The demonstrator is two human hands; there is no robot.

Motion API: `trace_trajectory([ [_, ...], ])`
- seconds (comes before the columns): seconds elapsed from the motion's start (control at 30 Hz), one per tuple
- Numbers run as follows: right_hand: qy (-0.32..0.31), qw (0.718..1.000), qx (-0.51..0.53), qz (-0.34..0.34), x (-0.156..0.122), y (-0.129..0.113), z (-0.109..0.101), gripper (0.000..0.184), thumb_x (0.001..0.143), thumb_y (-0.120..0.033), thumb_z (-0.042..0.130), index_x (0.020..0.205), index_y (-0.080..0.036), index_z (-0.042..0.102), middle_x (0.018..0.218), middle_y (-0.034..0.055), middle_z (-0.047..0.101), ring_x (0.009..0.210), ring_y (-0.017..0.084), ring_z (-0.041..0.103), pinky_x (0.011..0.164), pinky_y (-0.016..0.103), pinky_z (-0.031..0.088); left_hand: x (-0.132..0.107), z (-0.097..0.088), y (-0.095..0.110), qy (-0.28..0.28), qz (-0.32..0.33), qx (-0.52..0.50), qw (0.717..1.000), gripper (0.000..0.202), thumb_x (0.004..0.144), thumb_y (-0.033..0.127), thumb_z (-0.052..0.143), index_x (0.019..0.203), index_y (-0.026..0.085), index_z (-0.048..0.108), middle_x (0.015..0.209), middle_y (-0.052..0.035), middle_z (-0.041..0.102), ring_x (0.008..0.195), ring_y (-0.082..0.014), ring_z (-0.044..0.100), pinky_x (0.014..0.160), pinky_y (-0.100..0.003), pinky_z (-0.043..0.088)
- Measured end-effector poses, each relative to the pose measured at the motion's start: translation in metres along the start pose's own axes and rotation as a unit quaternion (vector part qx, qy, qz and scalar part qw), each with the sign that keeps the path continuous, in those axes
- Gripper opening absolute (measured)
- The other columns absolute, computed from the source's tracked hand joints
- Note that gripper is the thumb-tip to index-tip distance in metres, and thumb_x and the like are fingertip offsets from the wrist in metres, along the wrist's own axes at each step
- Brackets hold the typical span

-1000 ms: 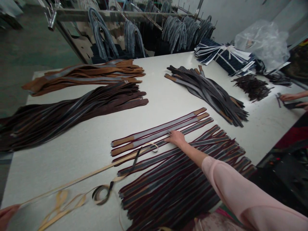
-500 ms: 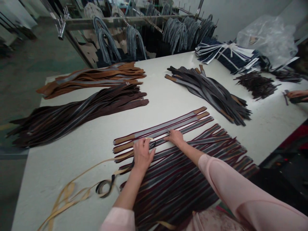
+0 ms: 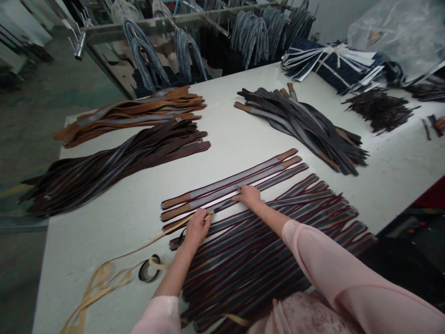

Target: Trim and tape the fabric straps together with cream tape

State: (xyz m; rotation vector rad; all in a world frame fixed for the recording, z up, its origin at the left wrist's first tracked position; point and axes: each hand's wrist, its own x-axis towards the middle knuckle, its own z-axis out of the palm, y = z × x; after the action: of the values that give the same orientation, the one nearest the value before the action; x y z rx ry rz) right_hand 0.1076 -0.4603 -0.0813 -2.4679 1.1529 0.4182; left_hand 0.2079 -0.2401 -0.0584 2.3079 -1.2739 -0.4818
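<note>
Landmark for all places: fanned stack of maroon-edged strips point(image 3: 250, 260), laid on a white table point(image 3: 222, 127).

Item: left hand point(image 3: 198, 228). Placed over the upper left edge of the stack. Fingers closed; tan tape point(image 3: 181, 224) is pinched near one end between thumb and fingertips.

Item: right hand point(image 3: 249, 196). Placed just beyond the stack's far edge. Fingers closed; a small metal tool point(image 3: 238, 188) is held, its tips projecting leftward. Its type cannot be told.

Item: single dark strip point(image 3: 280, 178). Laid just beyond the stack, beneath both hands; its left part is overlain by the tape.

Item: two pale strips point(image 3: 215, 183), tan-ended. Laid side by side, farther beyond the stack than the single strip.

Item: tape coil point(image 3: 141, 273), dark and tan. Set left of the stack, with loose tan loops point(image 3: 81, 306) spread farther left.

Item: brown bundle point(image 3: 121, 162) and rust bundle point(image 3: 139, 110). Both laid beyond the stack and to its left, the rust one farther off.

Item: grey bundle point(image 3: 295, 125). Laid beyond the stack, toward its right.

Item: dark scraps point(image 3: 378, 109). Heaped beyond the stack, well to its right; a co-worker's hand point(image 3: 441, 124) is partly seen near them.
</note>
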Motion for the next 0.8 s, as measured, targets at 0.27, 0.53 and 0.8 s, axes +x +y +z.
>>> trace_trajectory([
  [0.27,-0.001,1.000,-0.012,0.000,-0.001,-0.001,-0.001,0.056,0.063,-0.065,0.052,0.094,-0.019,0.060,0.094,0.0117,0.063,0.091,0.025,0.057,0.075,0.034,0.042,-0.014,0.016,0.037,-0.014,-0.084,0.043,0.995,0.029,0.083,0.034,0.037,0.077,0.018,0.060,0.109,-0.0080,0.049,0.088,-0.0158,0.055,0.078,-0.028,0.043],
  [0.53,-0.006,1.000,-0.004,-0.008,0.000,0.001,0.000,0.056,0.063,-0.064,0.054,0.096,-0.020,0.060,0.095,0.0112,0.063,0.093,0.025,0.056,0.076,0.033,0.041,-0.014,0.017,0.052,-0.140,-0.227,0.123,0.956,0.021,0.076,0.034,0.045,0.074,0.020,0.060,0.077,-0.0073,0.061,0.078,-0.0236,0.059,0.067,-0.034,0.044],
  [0.8,-0.009,1.000,0.009,-0.016,0.000,0.004,-0.003,0.054,0.065,-0.062,0.054,0.097,-0.019,0.059,0.095,0.0115,0.063,0.093,0.024,0.056,0.077,0.033,0.041,-0.005,0.026,0.055,0.013,-0.419,-0.276,0.865,0.008,0.067,0.009,0.048,0.065,0.016,0.045,0.083,-0.0104,0.062,0.072,-0.0193,0.062,0.063,-0.031,0.046],
])
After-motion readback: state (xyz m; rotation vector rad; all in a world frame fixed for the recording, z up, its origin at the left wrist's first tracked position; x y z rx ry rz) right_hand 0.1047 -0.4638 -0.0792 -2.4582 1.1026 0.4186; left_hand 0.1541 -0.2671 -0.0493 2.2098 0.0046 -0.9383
